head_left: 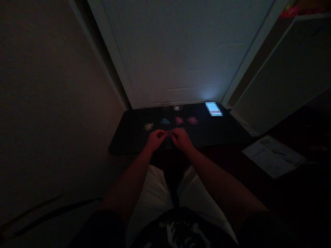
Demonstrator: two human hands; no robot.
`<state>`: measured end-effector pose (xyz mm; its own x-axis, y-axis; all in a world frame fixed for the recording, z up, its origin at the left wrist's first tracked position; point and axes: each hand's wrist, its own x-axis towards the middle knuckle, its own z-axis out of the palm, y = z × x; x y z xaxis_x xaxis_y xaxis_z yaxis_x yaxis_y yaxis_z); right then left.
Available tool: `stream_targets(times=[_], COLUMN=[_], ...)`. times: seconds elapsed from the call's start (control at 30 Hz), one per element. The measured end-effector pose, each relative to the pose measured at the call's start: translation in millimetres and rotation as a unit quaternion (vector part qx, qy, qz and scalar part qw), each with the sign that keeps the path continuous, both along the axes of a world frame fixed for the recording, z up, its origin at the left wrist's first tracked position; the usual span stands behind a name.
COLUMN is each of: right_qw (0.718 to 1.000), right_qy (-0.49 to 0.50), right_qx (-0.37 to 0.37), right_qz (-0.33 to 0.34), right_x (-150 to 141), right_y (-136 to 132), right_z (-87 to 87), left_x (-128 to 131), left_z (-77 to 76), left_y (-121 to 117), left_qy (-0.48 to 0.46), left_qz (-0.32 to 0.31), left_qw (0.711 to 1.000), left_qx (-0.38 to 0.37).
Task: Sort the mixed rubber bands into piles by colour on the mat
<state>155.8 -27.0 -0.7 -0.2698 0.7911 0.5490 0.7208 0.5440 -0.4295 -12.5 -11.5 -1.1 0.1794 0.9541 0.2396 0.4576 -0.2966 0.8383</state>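
Observation:
My left hand (pixel 155 138) and my right hand (pixel 181 138) meet over the front of a dark table (pixel 217 134). Fingers and thumbs of both are pinched around something small and thin between them, too dim to name. Behind the hands, small heaps of thin strand-like pieces lie in a row: a yellowish heap (pixel 148 126), a blue heap (pixel 165 121), a pink heap (pixel 179 120) and a purplish-pink heap (pixel 192 120). More loose pieces (pixel 183 129) show just past my right fingers, partly hidden by them.
A lit phone-like screen (pixel 213 109) rests at the table's back right. A small round clear item (pixel 177 108) sits by the back edge, against a white door-like panel (pixel 181 51). Sheets of paper (pixel 274 156) lie lower right. The room is very dark.

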Motion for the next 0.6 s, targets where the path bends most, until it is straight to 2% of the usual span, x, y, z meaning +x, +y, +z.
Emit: stream_targets(times=[0.23,0.4,0.6], right_qw=[1.000,0.999,0.998], right_qy=[0.005,0.048,0.041], right_qx=[0.001,-0.009,-0.021], right_qz=[-0.005,-0.013,0.033], right_x=[-0.9,-0.1,0.2], right_y=[0.5,1.6,1.1], right_z=[-1.4,-3.6,-2.2], left_x=[-0.4,-0.6,-0.5], left_z=[0.8,-0.1,1.4], left_y=[-0.2,0.3,-0.7], left_qy=[0.029,0.023,0.033], left_qz=[-0.007,-0.009,-0.017], left_qw=[1.000,1.000,0.999], left_qx=[0.010,0.007,0.005])
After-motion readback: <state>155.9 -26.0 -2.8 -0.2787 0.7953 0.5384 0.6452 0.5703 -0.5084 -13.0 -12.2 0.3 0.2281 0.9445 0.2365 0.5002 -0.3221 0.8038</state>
